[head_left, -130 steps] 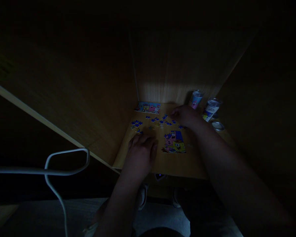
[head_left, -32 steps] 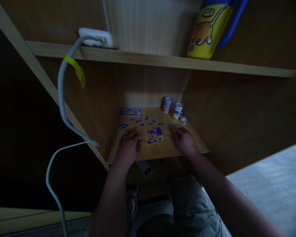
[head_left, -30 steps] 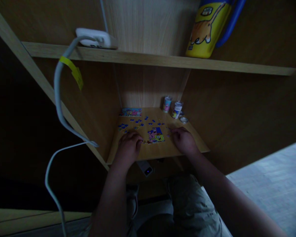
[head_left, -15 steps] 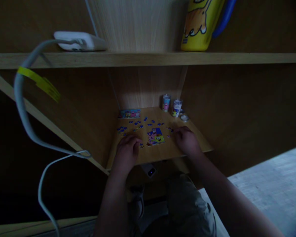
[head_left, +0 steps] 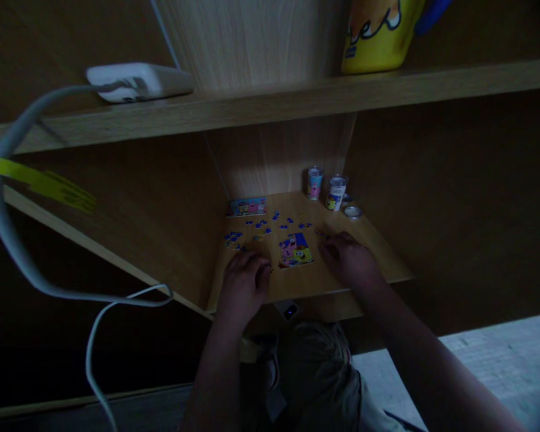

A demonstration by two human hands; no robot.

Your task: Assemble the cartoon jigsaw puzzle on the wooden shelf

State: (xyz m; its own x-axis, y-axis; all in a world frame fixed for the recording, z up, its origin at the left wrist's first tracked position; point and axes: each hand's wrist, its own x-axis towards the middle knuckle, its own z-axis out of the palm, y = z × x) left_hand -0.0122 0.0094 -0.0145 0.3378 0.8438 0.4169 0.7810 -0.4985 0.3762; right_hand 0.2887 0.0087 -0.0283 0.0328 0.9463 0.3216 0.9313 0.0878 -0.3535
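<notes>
While the left hand point(head_left: 243, 282) and right hand point(head_left: 354, 261), grips unclear, are flanking the SpongeBob jigsaw point(head_left: 296, 251) toward the shelf's point(head_left: 306, 284) front edge, any bump is risking breakup.

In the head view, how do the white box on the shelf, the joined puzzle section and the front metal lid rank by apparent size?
Largest to smallest:
1. White box
2. Joined puzzle section
3. Front metal lid
The white box looks nearer the camera, so its true rank is unsure.
</notes>
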